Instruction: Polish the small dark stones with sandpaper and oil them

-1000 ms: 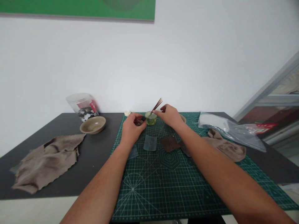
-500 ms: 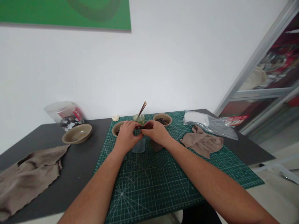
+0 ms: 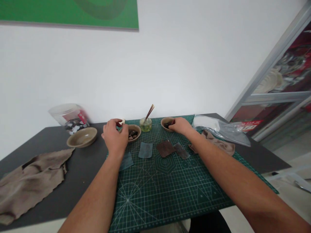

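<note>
My left hand [image 3: 114, 136] hovers beside a tan bowl [image 3: 134, 133] of dark pieces, its fingers curled together; what they hold I cannot make out. My right hand [image 3: 181, 125] reaches into a second tan bowl [image 3: 165, 124] of dark pieces, fingers bent over its rim. Between the bowls stands a small glass [image 3: 145, 124] of greenish liquid with thin sticks [image 3: 149, 112] in it. Several small leather squares, blue-grey [image 3: 145, 150] and brown [image 3: 165, 148], lie on the green cutting mat [image 3: 165, 184] in front of my hands.
An empty tan bowl [image 3: 82, 137] and a tilted plastic jar [image 3: 68, 117] stand at the left on the dark table [image 3: 80, 174]. A large brown leather piece [image 3: 29, 181] lies left, a smaller one [image 3: 220, 145] and a clear plastic bag [image 3: 218, 128] lie right. A small white cap [image 3: 122, 121] sits behind.
My hands, together over the mat's middle half a second ago, have parted: the left went to the left bowl, the right to the right bowl. The leather squares are uncovered.
</note>
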`<state>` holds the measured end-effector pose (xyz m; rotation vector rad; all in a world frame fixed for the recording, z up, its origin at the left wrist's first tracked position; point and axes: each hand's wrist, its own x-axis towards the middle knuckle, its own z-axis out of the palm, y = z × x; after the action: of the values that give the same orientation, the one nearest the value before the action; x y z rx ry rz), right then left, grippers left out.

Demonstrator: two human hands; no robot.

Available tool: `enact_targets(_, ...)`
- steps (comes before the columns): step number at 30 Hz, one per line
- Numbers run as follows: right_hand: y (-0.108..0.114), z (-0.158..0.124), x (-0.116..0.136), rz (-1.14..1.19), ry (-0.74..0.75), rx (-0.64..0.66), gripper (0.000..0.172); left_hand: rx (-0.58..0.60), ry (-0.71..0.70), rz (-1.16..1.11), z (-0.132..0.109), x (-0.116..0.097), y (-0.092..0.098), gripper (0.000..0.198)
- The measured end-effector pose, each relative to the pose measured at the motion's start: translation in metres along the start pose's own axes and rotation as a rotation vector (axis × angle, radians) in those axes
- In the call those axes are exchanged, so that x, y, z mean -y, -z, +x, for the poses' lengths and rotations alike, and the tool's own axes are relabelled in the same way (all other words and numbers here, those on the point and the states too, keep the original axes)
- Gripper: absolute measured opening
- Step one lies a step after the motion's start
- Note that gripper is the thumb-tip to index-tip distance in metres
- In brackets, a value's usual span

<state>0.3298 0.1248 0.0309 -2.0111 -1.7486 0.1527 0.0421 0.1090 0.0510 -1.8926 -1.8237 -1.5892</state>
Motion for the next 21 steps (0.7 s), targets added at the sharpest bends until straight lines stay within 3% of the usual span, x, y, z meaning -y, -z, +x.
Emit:
enact_targets(7, 0.006, 0.010, -0.004, -0.041, -0.059, -0.011, 0.025, -0.140, 0.139, -0.217, 0.005, 0.020, -0.005, 0.012)
enact_targets(11, 0.021, -0.005, 0.009, -0.068, -0.075, -0.039, 0.020, -0.220, 0.145, -0.340, 0.008, 0.026, -0.004, 0.011)
enact_targets(14, 0.029, -0.029, 0.042, -0.051, 0.035, -0.060, 0.012, -0.246, 0.131, -0.380, 0.008, 0.026, -0.002, 0.012)
enact_targets(16, 0.027, -0.045, 0.074, 0.039, 0.305, -0.063, 0.012, -0.246, 0.118, -0.402, 0.007, 0.026, -0.001, 0.012)
enact_targets(18, 0.019, -0.053, 0.109, 0.082, 0.473, -0.042, 0.015, -0.263, 0.119, -0.434, 0.007, 0.026, 0.000, 0.011)
enact_targets(21, -0.001, -0.045, 0.155, 0.030, 0.607, 0.080, 0.022, -0.315, 0.153, -0.472, 0.008, 0.028, 0.000, 0.011)
